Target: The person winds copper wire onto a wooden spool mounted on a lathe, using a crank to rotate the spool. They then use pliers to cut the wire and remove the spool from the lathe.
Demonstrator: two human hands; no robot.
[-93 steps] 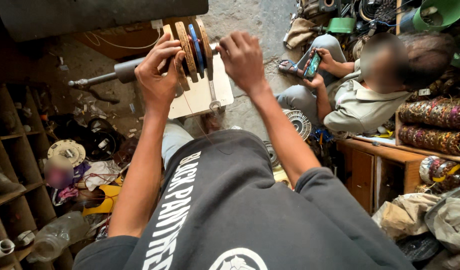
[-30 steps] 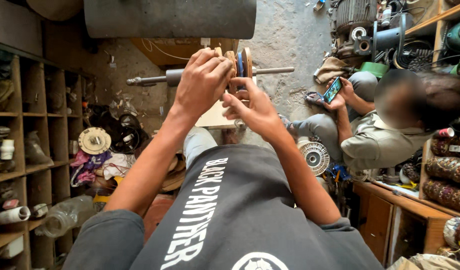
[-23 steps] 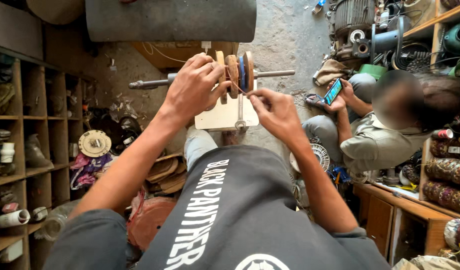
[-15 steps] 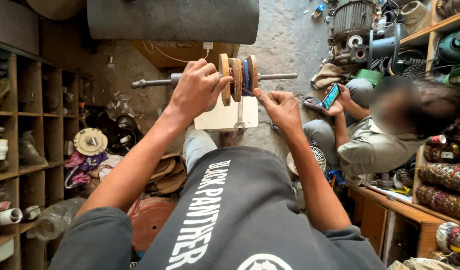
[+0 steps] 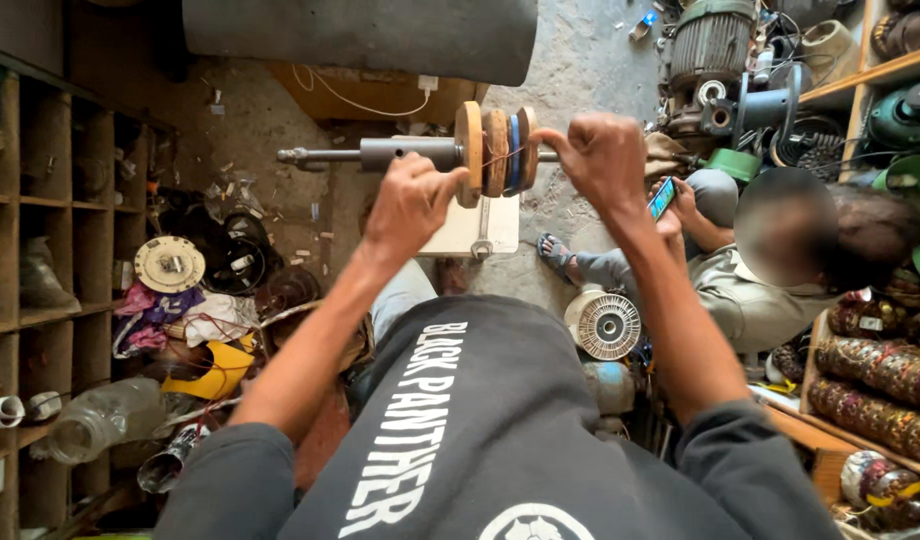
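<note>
A winding spool (image 5: pixel 497 150) of wooden discs with a blue layer between them sits on a horizontal metal shaft (image 5: pixel 380 155) above a white base (image 5: pixel 477 228). My left hand (image 5: pixel 412 203) grips the left wooden disc, thumb on its rim. My right hand (image 5: pixel 602 155) is raised just right of the discs with its fingers pinched shut. A thin reddish wire (image 5: pixel 496 160) runs across the disc rims towards it. Where the wire ends inside my fingers is hidden.
Another person (image 5: pixel 780 260) sits on the floor at the right holding a phone (image 5: pixel 661 198). Wooden shelves (image 5: pixel 40 250) stand on the left, with scrap and a plastic bottle (image 5: pixel 95 432) below. Motors (image 5: pixel 710 45) and coils (image 5: pixel 880 365) crowd the right. A white fan cover (image 5: pixel 606 325) lies by my knee.
My right hand has risen from below the discs to shaft height at their right side. My left hand has slipped down a little, uncovering the left disc.
</note>
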